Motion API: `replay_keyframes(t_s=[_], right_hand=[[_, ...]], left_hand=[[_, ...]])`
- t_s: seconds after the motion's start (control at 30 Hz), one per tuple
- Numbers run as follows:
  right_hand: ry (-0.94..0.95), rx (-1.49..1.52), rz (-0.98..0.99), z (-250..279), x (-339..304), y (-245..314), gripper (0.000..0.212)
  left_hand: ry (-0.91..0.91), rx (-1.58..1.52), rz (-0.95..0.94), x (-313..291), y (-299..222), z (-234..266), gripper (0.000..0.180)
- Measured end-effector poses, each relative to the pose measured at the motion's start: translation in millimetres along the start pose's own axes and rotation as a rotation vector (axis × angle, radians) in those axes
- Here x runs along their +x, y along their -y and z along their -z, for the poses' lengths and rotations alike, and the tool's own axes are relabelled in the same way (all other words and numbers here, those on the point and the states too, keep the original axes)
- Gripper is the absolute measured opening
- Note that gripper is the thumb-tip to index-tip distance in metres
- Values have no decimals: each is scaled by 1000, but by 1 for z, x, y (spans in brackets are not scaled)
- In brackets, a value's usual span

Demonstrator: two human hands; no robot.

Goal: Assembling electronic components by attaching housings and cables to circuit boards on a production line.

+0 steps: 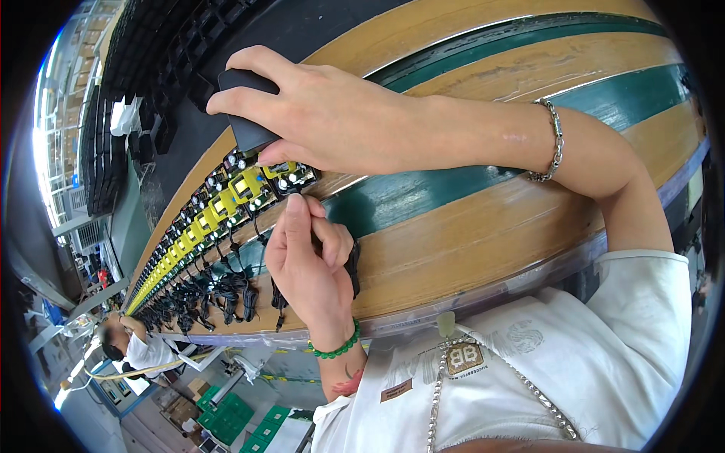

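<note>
My right hand (302, 98) reaches across from the right and is closed around a black plastic casing (253, 113), its fingers over the top and its thumb underneath. Just below it lies a circuit board (291, 180) with yellow and silvery parts, the nearest of a long row. At that board's near edge my left hand (306, 253) pinches a thin black cable, mostly hidden by the fingers. Part of a dark cable bundle (352, 268) shows behind my left palm. The casing's inside is turned out of sight.
More circuit boards (198, 226) run away to the far left, with bundled black cables (234, 294) along the table's near edge. Black trays (162, 68) stand behind. The table (453, 226) is striped brown and green. Another person (143, 349) sits at the far end; green crates (226, 415) stand below.
</note>
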State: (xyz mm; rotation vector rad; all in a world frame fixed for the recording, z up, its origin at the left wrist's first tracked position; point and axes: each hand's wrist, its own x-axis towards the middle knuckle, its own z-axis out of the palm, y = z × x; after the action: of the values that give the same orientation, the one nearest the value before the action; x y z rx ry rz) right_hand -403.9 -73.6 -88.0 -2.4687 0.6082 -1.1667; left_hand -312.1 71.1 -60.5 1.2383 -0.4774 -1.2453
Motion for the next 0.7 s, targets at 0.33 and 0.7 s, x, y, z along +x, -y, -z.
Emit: replay_keyframes(t_s=[0.33,0.7], right_hand=[[-40,-98,63,1,-1,3,46],[-22,-12,45,26,7,15,48]], left_hand=[[-228,336,-71,-4,1,-12,35],[-156,276,52,-8,-10,-7,37]])
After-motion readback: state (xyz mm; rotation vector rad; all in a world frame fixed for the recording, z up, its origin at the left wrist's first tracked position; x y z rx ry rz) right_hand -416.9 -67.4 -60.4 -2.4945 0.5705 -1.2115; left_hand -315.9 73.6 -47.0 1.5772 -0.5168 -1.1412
